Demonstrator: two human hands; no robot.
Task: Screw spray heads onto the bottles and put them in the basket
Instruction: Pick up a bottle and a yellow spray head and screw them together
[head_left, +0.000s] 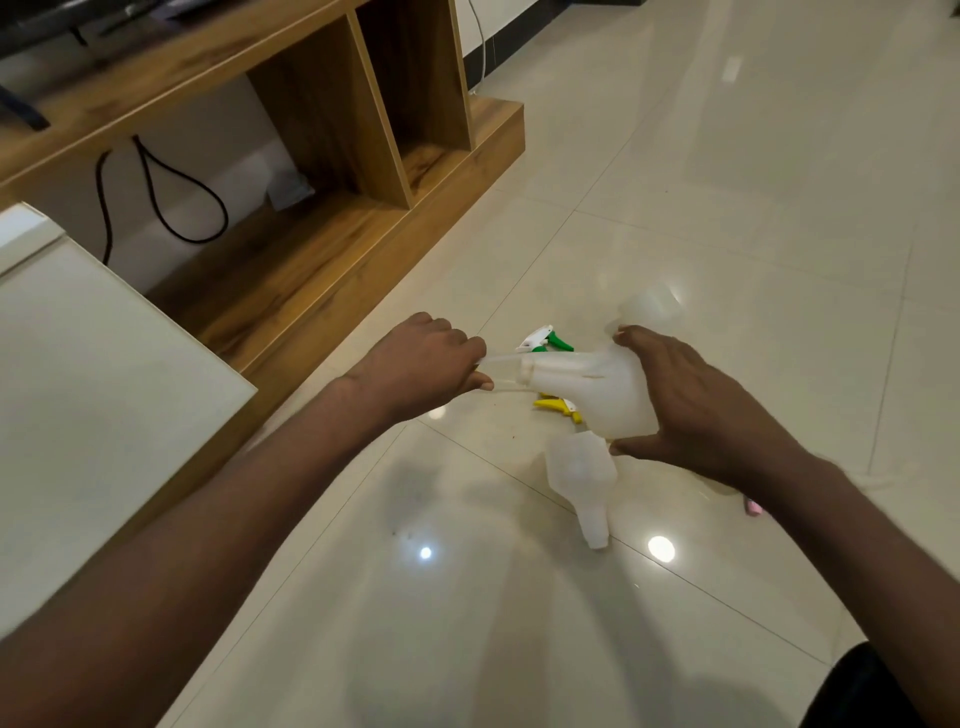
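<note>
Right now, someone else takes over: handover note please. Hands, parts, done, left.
Right hand grips a translucent bottle sideways, neck toward the left hand, which is curled around a spray head's dip tube at the neck; the head itself is hidden.
On the floor: second bottle, bare; green spray head; yellow spray head; something pink by the right wrist.
Done: nothing visibly capped.
Left: seat and screw this head, cap the rest. No basket in view.

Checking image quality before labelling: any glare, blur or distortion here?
Head view: ceiling lights glare off the glossy floor tiles; the held bottle and the left hand are slightly motion-blurred; wide-angle bending curves the wooden shelf unit.
</note>
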